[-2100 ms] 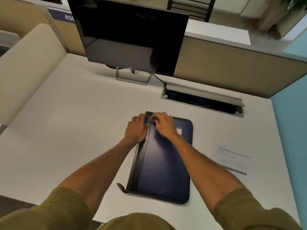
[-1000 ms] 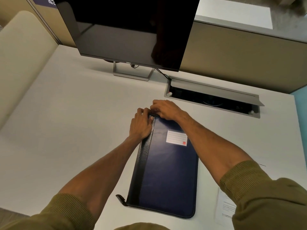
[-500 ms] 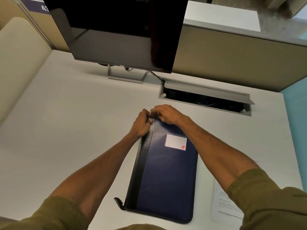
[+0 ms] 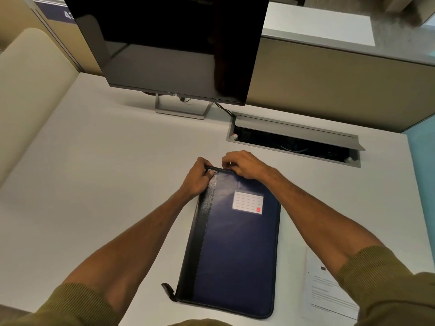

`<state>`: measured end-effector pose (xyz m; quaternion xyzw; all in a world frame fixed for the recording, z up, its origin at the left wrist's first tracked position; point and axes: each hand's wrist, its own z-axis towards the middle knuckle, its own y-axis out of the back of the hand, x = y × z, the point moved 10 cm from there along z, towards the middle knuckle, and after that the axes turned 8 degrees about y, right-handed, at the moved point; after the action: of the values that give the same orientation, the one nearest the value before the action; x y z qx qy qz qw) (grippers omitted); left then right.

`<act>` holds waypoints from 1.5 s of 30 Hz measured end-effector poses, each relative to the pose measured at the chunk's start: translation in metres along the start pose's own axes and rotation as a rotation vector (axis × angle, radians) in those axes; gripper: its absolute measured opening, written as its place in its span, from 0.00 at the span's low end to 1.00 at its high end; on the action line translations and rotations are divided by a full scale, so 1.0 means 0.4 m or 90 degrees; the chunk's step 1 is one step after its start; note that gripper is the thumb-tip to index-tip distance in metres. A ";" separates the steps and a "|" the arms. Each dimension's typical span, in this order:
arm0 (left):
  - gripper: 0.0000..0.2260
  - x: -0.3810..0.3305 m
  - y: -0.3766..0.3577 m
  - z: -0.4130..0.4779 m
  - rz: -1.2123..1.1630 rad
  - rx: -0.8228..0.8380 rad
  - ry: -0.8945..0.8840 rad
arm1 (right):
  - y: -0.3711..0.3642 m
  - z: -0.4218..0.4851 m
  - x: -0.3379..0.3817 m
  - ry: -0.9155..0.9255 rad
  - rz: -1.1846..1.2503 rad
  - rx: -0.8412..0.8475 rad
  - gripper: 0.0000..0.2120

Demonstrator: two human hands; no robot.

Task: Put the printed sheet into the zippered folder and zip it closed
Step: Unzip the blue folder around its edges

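The fingers of the right hand (image 4: 244, 166) are pinching at the far-left corner of the zippered folder (image 4: 231, 250), seemingly on the zipper pull, hidden from view; the left hand (image 4: 197, 179) is clamping that corner steady. Judged step: opening the zipper. Next, draw the pull along the far edge. The printed sheet (image 4: 327, 288) is lying near the desk's (image 4: 94, 184) near-right edge, just beside the folder. Open room lies left.
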<state>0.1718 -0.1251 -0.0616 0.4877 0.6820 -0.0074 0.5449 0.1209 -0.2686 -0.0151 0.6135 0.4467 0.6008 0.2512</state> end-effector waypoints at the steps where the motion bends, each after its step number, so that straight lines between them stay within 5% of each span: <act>1: 0.07 0.007 0.005 0.001 0.003 -0.003 0.002 | -0.002 -0.022 -0.013 0.000 -0.015 0.015 0.07; 10: 0.06 0.042 0.071 -0.002 0.029 -0.068 0.026 | 0.056 -0.253 -0.190 -0.092 -0.074 -0.015 0.06; 19: 0.12 -0.009 0.061 -0.032 0.199 -0.181 0.021 | -0.006 -0.400 -0.223 -0.324 0.068 -0.309 0.04; 28: 0.17 -0.273 -0.221 -0.029 0.281 0.037 -0.213 | -0.005 -0.401 -0.223 -0.351 0.078 -0.336 0.04; 45: 0.11 -0.302 -0.316 0.024 0.299 0.008 -0.119 | -0.052 -0.494 -0.158 -0.357 0.037 -0.372 0.04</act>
<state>0.0854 -0.2758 -0.0407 0.6335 0.4966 0.0703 0.5892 -0.0664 -0.3575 -0.0350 0.6687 0.1538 0.5190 0.5097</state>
